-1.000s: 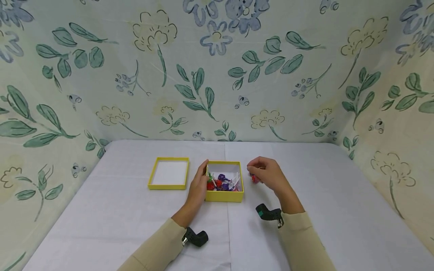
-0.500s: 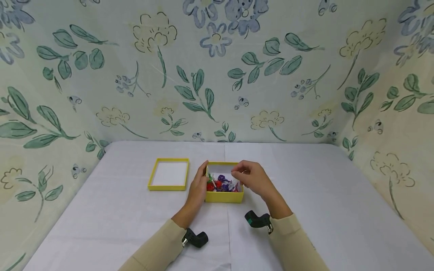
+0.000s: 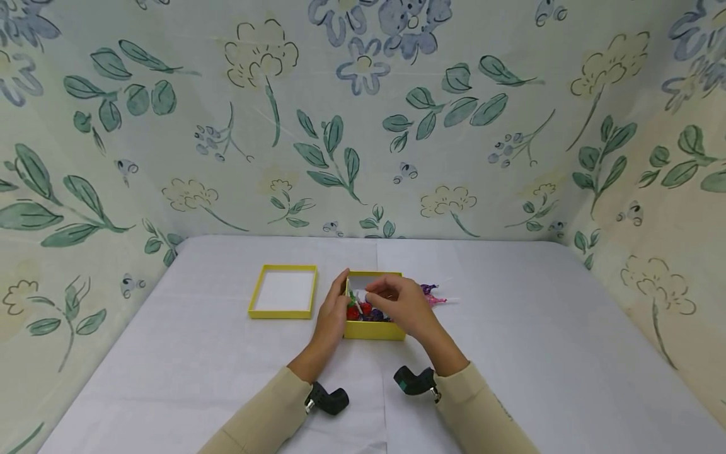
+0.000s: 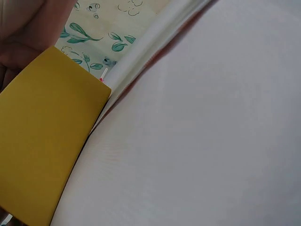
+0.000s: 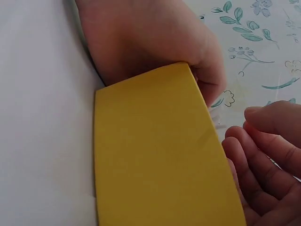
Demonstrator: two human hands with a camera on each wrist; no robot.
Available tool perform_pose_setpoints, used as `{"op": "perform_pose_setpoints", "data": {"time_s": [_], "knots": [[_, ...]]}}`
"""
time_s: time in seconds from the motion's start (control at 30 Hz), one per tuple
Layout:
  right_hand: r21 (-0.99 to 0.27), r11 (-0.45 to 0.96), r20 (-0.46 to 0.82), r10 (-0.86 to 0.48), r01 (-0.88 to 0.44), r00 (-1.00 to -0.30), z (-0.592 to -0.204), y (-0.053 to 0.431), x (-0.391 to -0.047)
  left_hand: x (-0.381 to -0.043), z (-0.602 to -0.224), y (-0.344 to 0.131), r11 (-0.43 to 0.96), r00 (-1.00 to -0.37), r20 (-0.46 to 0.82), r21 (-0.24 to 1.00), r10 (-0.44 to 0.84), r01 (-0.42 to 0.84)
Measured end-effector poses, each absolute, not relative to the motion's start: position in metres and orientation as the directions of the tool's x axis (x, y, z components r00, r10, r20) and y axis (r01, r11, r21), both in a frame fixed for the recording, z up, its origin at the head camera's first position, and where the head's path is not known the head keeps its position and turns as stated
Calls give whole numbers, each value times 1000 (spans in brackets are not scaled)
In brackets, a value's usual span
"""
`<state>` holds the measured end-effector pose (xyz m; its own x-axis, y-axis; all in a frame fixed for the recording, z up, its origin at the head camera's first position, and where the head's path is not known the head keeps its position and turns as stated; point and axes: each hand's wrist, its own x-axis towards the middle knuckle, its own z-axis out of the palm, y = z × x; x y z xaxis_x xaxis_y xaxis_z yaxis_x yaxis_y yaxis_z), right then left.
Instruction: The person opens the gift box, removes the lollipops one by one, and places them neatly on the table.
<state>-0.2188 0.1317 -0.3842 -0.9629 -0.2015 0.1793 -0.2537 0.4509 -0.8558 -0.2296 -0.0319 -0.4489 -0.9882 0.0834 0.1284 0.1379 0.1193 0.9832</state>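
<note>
A yellow box with a white inside stands near the middle of the table. Wrapped lollipops lie in it, among them a red lollipop and some purple ones. My left hand grips the box by its left wall, the thumb over the rim. Above the box's right part reaches my right hand, its thumb and fingertips over the lollipops. In the right wrist view its fingers are loosely bent, with nothing visible between them. It hides the box's right side. The left wrist view shows mostly the box's outer wall.
Left of the box lies a shallow yellow-rimmed lid, white side up. Just right of the box, a purple lollipop and a pink lollipop lie on the white table cloth. A flower-patterned curtain closes off the back.
My right hand has moved left from the lollipops beside the box to over the box. Those lollipops now show clear of the hand. My left hand and the box have stayed put.
</note>
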Motion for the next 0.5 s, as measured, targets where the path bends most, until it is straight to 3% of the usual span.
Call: {"op": "perform_pose_setpoints", "data": {"time_s": [0.5], "knots": [[-769, 567, 174, -260, -296, -950, -396, 122, -219, -231, -450, -31, 141, -989, 125, 981, 85, 136]]}}
